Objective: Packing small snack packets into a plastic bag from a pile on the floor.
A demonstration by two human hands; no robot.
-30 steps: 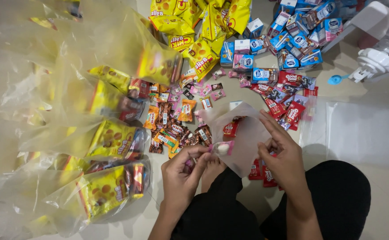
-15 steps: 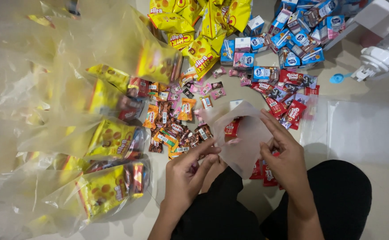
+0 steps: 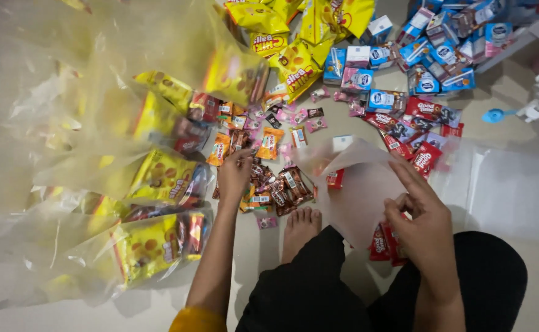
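left fingers: left hand (image 3: 235,175) lay curled on the heap of small candies (image 3: 268,184); fingertips dug into the wrappers, so cannot tell if they pinched one or just touched.
right fingers: right hand (image 3: 426,218) clamped on the near edge of the clear plastic bag (image 3: 359,184), thumb over the film, other fingers stretched along it.
change: half a second back the left hand was at the bag's mouth, and a second back it held a pale pink sweet there. That sweet wasn't in the fingers any more; the hand had gone out to the heap. Camera also tipped a bit, whole floor slid down in view.
reading: judged one piece dropped, left hand fetching another; right hand stayed as the holder.
bag position: just past the right fingertips, between both hands, above the bare foot (image 3: 300,227).
bag axis: long axis ran from the right hand up and left toward the heap; mouth looked to face the left hand, film too blurred to be sure. A red wrapper (image 3: 335,178) showed through it.
beyond left fingers: filled clear bags with yellow snack packs (image 3: 159,246), stacked left of the heap.
beyond right fingers: red biscuit packets (image 3: 426,157); blue drink cartons (image 3: 423,80) further out; loose yellow packs (image 3: 297,61) at far top.
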